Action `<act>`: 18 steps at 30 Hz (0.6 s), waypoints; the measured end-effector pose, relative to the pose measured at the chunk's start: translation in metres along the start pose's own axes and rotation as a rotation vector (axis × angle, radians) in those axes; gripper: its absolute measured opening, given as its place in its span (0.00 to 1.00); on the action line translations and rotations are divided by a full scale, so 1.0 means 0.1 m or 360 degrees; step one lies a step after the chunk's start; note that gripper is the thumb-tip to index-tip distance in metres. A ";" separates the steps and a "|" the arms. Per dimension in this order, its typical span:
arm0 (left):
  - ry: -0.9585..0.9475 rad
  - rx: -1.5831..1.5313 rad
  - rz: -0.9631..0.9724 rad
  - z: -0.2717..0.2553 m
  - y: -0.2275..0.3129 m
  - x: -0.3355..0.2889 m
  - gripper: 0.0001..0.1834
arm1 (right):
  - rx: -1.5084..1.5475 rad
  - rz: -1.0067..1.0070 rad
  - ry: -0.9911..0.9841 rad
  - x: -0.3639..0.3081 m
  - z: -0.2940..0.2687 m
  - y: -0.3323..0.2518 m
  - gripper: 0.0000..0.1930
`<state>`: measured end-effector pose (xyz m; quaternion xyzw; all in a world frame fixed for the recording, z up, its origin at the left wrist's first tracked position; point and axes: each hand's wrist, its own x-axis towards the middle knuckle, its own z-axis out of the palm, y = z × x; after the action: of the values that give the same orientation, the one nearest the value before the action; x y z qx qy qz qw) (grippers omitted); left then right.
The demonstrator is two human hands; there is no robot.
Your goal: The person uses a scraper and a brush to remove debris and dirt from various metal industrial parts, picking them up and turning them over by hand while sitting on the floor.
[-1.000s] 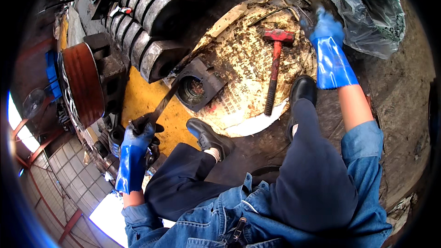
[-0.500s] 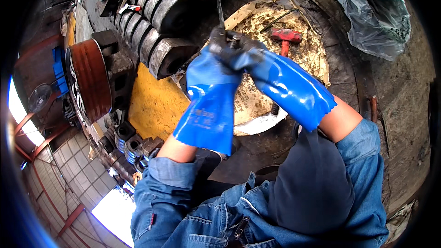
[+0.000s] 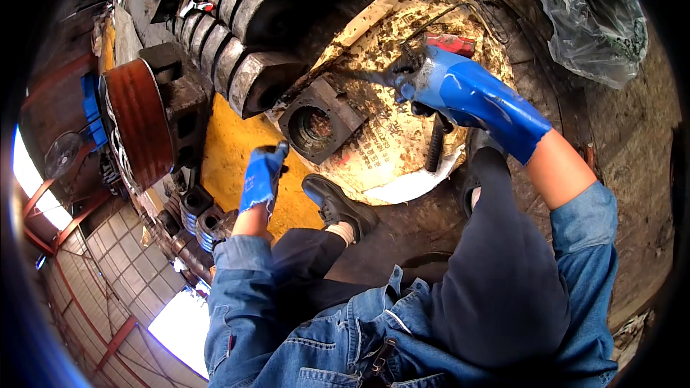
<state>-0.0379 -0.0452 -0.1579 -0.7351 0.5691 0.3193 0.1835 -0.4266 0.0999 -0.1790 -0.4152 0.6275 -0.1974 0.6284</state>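
My right hand (image 3: 438, 79), in a long blue glove, grips a dark flat metal blade (image 3: 363, 74) whose tip points left over a greasy sheet of printed paper (image 3: 388, 158). Just below the blade's tip lies a square steel block with a round bore (image 3: 316, 123). A red-headed sledgehammer (image 3: 451, 43) lies on the sheet, partly hidden behind my right hand. My left hand (image 3: 262, 172), also in a blue glove, hangs lower over the yellow surface (image 3: 233, 151) with fingers apart and nothing in it, a short way left of the block.
A row of heavy grey steel discs (image 3: 237, 21) runs along the upper left, beside a rust-coloured drum (image 3: 133, 126). A clear plastic bag (image 3: 589, 14) sits at the upper right. My black shoes (image 3: 334, 207) stand at the sheet's near edge.
Both hands were joined on the blade in front of me. The left hand has let go and dropped to the yellow surface; the right hand has carried the blade down over the sheet.
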 end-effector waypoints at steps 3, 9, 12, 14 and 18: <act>-0.0232 -0.0455 -0.0168 0.28 -0.19 -0.09 0.24 | 0.0200 0.0101 -0.0230 -0.03 0.00 0.04 0.19; -0.0408 -0.0755 -0.0100 0.59 -0.44 0.18 0.24 | 0.0318 0.0275 -0.0130 -0.22 0.19 -0.07 0.19; -0.0420 -0.0803 -0.0198 0.68 -0.78 0.56 0.21 | 0.0237 0.0350 -0.0122 -0.30 0.31 -0.19 0.18; -0.0420 -0.0798 -0.0047 0.75 -0.91 0.66 0.21 | -0.0148 0.0230 -0.0238 -0.24 0.32 -0.20 0.16; -0.0482 -0.0838 -0.0062 0.79 -0.94 0.75 0.21 | -0.0339 0.0029 -0.0325 -0.20 0.41 -0.25 0.11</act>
<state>0.0422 -0.0225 -0.2757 -0.7123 0.4187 0.5582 0.0755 -0.3837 0.1117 -0.1525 -0.4916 0.5815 -0.0808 0.6431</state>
